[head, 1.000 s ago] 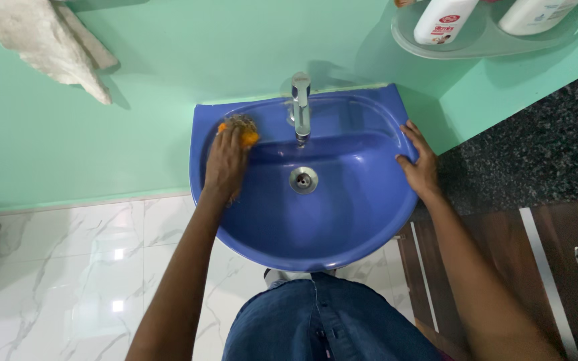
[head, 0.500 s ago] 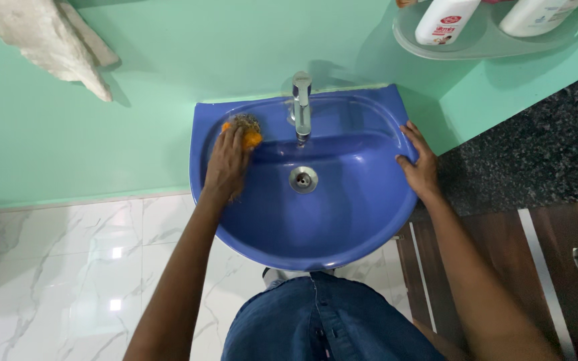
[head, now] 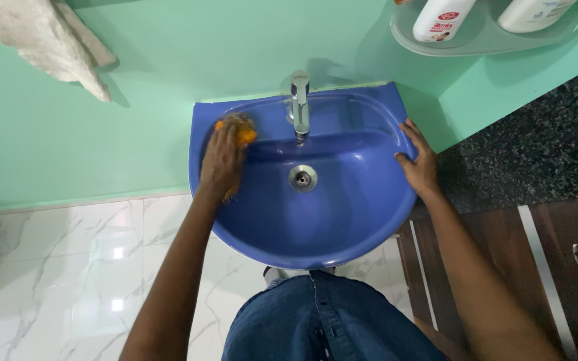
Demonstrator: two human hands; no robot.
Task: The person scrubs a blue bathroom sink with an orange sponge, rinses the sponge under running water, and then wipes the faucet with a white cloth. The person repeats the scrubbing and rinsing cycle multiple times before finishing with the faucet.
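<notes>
Since the earlier frame my left hand (head: 222, 160) had slid slightly left along the far-left ledge of the blue sink (head: 342, 234), fingers closed over the orange scrub pad (head: 239, 128) and pressing it against the basin. My right hand (head: 417, 160) lay spread flat on the sink's right rim, holding nothing. Between them stood the chrome tap (head: 300, 103), with the drain (head: 303, 178) just nearer. Farther right, white bottles (head: 441, 19) sat on a shelf (head: 476, 45).
</notes>
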